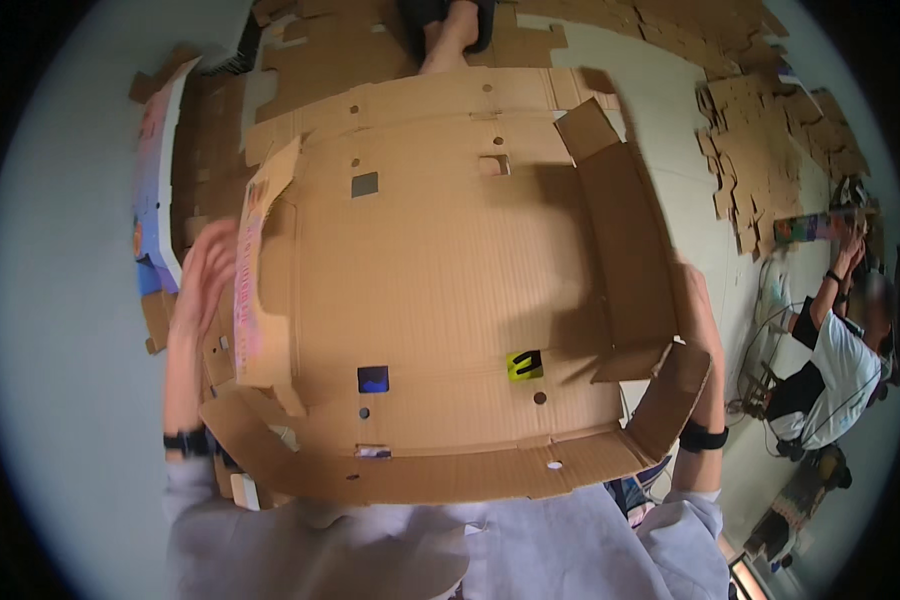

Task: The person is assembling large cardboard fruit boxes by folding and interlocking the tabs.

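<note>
A large brown cardboard box blank (pixel 440 270), partly folded up into a tray shape, fills the middle of the view with its inner side facing me. My left hand (pixel 202 275) rests flat, fingers spread, on the outside of the raised left flap (pixel 260 290), which has a pink printed face. My right hand (pixel 698 305) presses on the outside of the raised right flap (pixel 625 240). Most of its fingers are hidden behind the card. The near flap (pixel 450 470) leans toward my chest. Both wrists carry black bands.
Flat cardboard blanks (pixel 770 150) lie stacked on the pale floor at the top and right. A printed box (pixel 160 170) stands at the left. A foot in a dark sandal (pixel 450 30) shows at the top. Another person in a white shirt (pixel 840 360) works at the right.
</note>
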`<state>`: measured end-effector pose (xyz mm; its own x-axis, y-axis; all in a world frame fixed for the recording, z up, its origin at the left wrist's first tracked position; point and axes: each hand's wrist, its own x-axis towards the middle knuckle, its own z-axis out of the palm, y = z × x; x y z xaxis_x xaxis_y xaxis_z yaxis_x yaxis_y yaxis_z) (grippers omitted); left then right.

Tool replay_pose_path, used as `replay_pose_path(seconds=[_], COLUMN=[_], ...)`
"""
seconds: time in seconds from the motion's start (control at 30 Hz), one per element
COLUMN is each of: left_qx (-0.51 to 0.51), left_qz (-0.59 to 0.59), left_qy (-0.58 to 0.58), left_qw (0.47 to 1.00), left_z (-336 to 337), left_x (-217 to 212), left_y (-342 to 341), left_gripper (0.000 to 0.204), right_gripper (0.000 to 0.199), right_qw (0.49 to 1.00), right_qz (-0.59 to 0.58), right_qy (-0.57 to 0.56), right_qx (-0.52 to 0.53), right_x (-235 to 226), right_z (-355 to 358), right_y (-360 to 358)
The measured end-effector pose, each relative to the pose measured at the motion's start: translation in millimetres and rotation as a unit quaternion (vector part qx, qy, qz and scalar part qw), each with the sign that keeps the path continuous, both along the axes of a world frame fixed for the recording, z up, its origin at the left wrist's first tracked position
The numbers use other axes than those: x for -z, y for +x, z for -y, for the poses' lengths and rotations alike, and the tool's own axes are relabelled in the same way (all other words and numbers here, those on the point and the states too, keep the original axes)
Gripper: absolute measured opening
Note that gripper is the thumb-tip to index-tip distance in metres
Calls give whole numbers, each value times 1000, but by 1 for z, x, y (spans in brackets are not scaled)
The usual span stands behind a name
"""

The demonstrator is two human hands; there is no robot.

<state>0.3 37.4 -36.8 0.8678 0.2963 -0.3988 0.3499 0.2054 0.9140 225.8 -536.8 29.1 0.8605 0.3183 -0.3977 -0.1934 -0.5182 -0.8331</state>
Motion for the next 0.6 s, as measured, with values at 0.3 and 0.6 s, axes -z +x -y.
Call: replay_pose_path(seconds=[0.3,0.6], left_qx=[-32,-14], left_qz=[101,83], left_qy=[-115,-85], left_qw=[988,993], left_z=[45,33], left_x=[7,44], left_y=[111,123], left_gripper=[61,44], right_gripper=[49,47], right_qw=[993,984], right_qz=[-5,-15], right_qy=[74,162], right_qx=[-93,68], right_x=[2,70], right_z=[-70,-119], right_y=[33,85])
